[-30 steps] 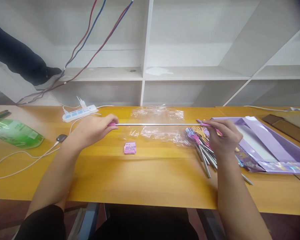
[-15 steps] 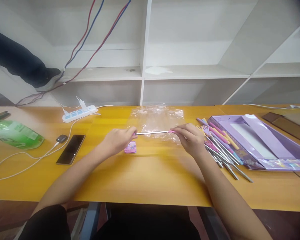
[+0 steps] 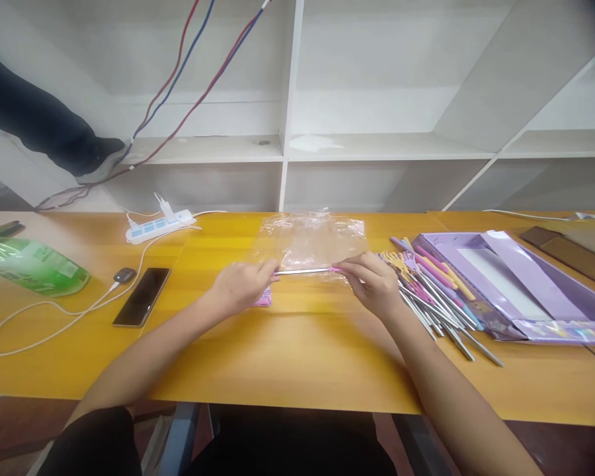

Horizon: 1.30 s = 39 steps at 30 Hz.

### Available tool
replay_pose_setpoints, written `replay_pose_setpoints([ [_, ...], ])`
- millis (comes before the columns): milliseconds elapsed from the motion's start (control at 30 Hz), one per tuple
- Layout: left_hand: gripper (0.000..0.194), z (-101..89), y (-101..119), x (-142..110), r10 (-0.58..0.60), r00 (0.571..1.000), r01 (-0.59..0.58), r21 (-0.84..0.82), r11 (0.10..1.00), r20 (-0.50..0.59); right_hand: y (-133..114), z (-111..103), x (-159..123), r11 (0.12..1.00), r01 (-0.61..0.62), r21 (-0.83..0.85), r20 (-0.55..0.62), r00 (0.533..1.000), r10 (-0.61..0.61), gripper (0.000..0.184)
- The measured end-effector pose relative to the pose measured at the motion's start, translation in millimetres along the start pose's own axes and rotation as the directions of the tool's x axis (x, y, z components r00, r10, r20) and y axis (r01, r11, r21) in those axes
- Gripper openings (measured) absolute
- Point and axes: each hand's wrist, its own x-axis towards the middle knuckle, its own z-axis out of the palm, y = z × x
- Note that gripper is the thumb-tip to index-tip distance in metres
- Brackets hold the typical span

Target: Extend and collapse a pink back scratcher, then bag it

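Both my hands hold a thin metal telescopic rod (image 3: 302, 271) with pink ends, level above the yellow table (image 3: 287, 350). My left hand (image 3: 240, 285) pinches its left end and my right hand (image 3: 371, 281) pinches its right end. The rod now spans only a short gap between them. A clear plastic bag (image 3: 312, 238) lies just behind the rod. A small pink packet (image 3: 264, 300) sits under my left hand, partly hidden. To the right lies a pile of several similar rods with coloured tips (image 3: 436, 291).
A purple box with a window lid (image 3: 520, 291) lies at the right. At the left are a black phone (image 3: 142, 295), a white cable, a power strip (image 3: 158, 225) and a green pouch (image 3: 30, 264). White shelves stand behind, with a person's dark sleeve (image 3: 34, 119) at upper left.
The rod has been pushed from long to short. My hands came together toward the table's middle, and the phone that my left arm hid now shows.
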Motion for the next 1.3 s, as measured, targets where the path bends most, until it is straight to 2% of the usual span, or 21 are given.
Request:
replay_pose_setpoints([
  [200, 0.030, 4.8, 23.7, -2.9, 0.081, 0.996, -0.078, -0.061, 0.995, 0.047, -31.0, 21.3, 0.6, 0.994, 0.072, 0.076, 0.121, 0.989, -0.081, 0.029],
  [367, 0.035, 18.3, 30.7, -7.7, 0.102, 0.994, -0.102, -0.019, 0.995, 0.023, -46.7, 31.0, 0.0, 0.993, 0.094, 0.067, 0.131, 0.986, -0.102, 0.024],
  [600, 0.042, 22.5, 28.7, -9.3, 0.168, 0.982, -0.169, -0.007, 0.986, -0.091, -49.7, 31.3, 0.5, 0.991, 0.103, 0.081, 0.069, 0.992, -0.109, 0.024],
  [733, 0.043, 22.5, 28.9, -9.4, 0.184, 0.976, -0.183, 0.017, 0.983, -0.112, -50.8, 33.4, -1.0, 0.990, 0.100, 0.095, 0.069, 0.992, -0.107, 0.027],
  [1067, 0.044, 25.9, 29.2, -8.7, 0.162, 0.983, -0.161, 0.016, 0.987, -0.083, -49.1, 36.5, -3.8, 0.992, 0.102, 0.081, 0.074, 0.991, -0.108, 0.023],
  [1300, 0.035, 30.4, 28.1, -7.7, 0.096, 0.995, -0.093, -0.118, 0.989, 0.015, -45.6, 35.1, -3.9, 0.992, 0.086, 0.096, 0.120, 0.988, -0.097, 0.021],
])
